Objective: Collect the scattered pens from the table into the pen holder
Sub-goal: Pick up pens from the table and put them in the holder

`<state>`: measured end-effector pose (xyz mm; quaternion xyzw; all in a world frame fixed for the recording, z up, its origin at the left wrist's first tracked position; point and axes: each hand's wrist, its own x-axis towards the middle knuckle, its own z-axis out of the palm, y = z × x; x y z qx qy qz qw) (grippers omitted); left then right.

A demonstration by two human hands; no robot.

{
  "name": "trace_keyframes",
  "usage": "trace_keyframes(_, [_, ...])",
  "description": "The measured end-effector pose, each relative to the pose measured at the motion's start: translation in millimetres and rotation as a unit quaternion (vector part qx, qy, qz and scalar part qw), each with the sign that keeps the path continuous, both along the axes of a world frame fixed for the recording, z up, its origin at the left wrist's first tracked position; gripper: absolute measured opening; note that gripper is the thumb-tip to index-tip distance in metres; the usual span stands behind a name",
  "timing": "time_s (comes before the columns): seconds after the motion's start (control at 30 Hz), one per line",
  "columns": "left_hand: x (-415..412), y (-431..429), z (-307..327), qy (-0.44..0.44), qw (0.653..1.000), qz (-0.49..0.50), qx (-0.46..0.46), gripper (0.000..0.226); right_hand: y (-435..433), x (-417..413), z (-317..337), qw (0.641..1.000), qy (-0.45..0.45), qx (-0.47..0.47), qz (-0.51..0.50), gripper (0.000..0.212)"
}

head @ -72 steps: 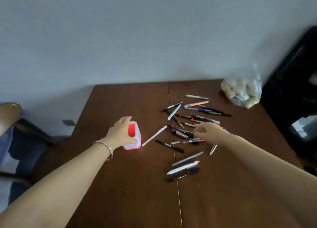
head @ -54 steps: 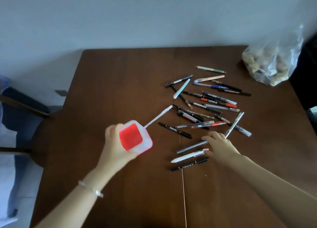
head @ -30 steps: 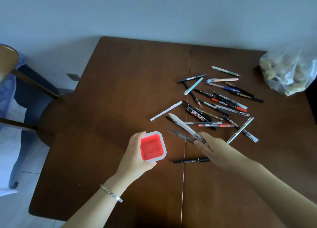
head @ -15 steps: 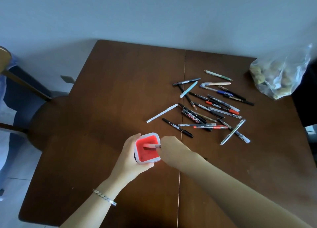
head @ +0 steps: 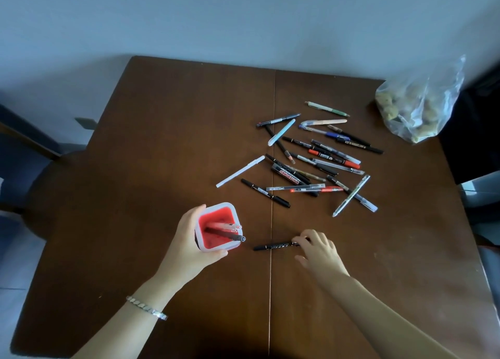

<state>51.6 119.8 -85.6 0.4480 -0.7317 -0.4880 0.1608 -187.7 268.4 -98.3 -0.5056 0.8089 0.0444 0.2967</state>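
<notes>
The pen holder is a square white cup with a red inside, standing on the brown table. My left hand grips it from the left. Two pens lean inside it. A black pen lies on the table just right of the holder. My right hand rests over its right end, fingertips touching it, thumb spread apart. Several more pens lie scattered in a heap farther back, with a white pen at their left edge.
A clear plastic bag with lumpy contents sits at the table's far right corner. A chair stands to the left of the table. Dark furniture lies past the right edge. A seam runs down the table's middle.
My right hand has let go of two pens in the holder and moved right onto the black pen on the table. The left hand keeps its grip on the holder.
</notes>
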Motion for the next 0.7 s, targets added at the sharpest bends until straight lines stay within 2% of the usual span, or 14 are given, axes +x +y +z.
trace_keyframes(0.07, [0,-1,0,-0.007,1.0,-0.003,0.003,0.089,-9,5,-11,0.999,0.02,-0.026,0.018,0.031])
trace_keyframes(0.1, [0,-1,0,-0.01,1.0,-0.004,0.004,0.089,-15,6,-12,0.998,0.048,-0.022,0.026,0.031])
trace_keyframes(0.13, [-1,-2,0,-0.011,1.0,-0.004,0.008,0.089,-23,9,-10,0.999,0.037,-0.008,0.019,0.027])
trace_keyframes(0.23, [-1,-1,2,-0.011,1.0,0.0,0.018,0.088,-51,12,-4,0.995,-0.028,-0.049,-0.077,0.023])
trace_keyframes(0.3, [-1,-1,4,-0.013,1.0,0.001,0.023,0.087,-72,11,-5,0.986,-0.032,-0.106,-0.126,0.024])
trace_keyframes(0.37, [-1,-1,4,-0.018,1.0,-0.002,0.022,0.087,-90,10,-9,0.985,0.005,-0.129,-0.111,0.027])
trace_keyframes(0.5, [-1,-1,4,-0.021,1.0,-0.002,0.022,0.089,-108,6,-23,0.992,0.073,-0.093,-0.044,0.027])
trace_keyframes(0.57, [0,-1,3,-0.023,1.0,-0.002,0.02,0.089,-105,5,-27,0.991,0.067,-0.101,-0.051,0.026])
trace_keyframes(0.7, [0,-1,3,-0.016,1.0,0.001,0.02,0.089,-89,4,-30,0.992,0.049,-0.103,-0.059,0.037])
